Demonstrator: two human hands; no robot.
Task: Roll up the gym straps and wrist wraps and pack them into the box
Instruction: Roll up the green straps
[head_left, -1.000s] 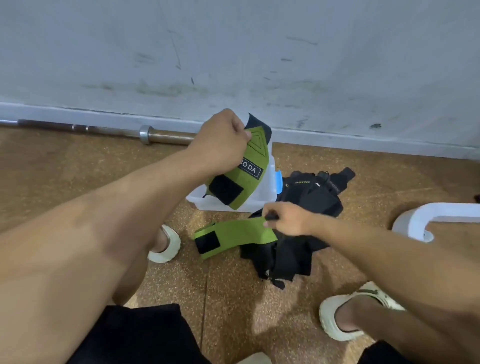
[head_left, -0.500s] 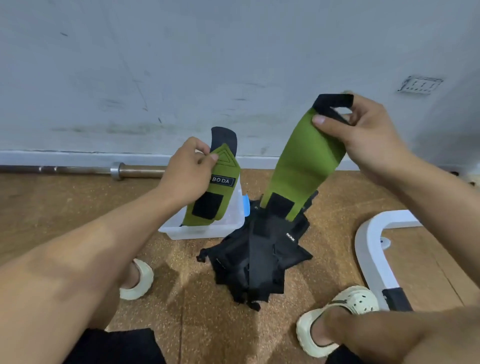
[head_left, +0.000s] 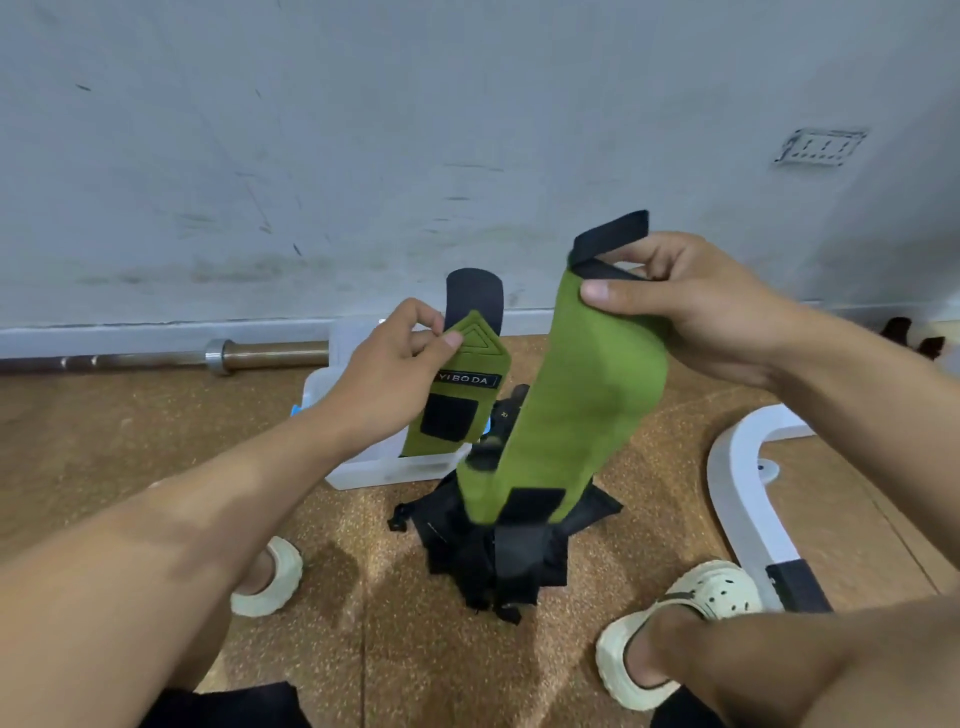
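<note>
My left hand (head_left: 387, 379) pinches the top of a green wrist wrap (head_left: 460, 395) with a black tab and a "YIBODA" label; it hangs in front of the clear plastic box (head_left: 363, 470). In my right hand (head_left: 691, 312) is a second, longer green wrist wrap (head_left: 566, 415), held up by its black loop end. Its lower end, with a black patch, dangles over a pile of black gym straps (head_left: 498, 556) on the floor. The box's inside is mostly hidden behind my left hand and wrap.
A barbell (head_left: 218, 356) lies along the grey wall at the left. A white metal frame (head_left: 748, 499) curves over the floor at the right. My feet in cream clogs (head_left: 691, 613) stand either side of the strap pile on the cork floor.
My right hand picked the second green wrap off the floor and raised it high. The left hand holds its wrap a little lower, near the box.
</note>
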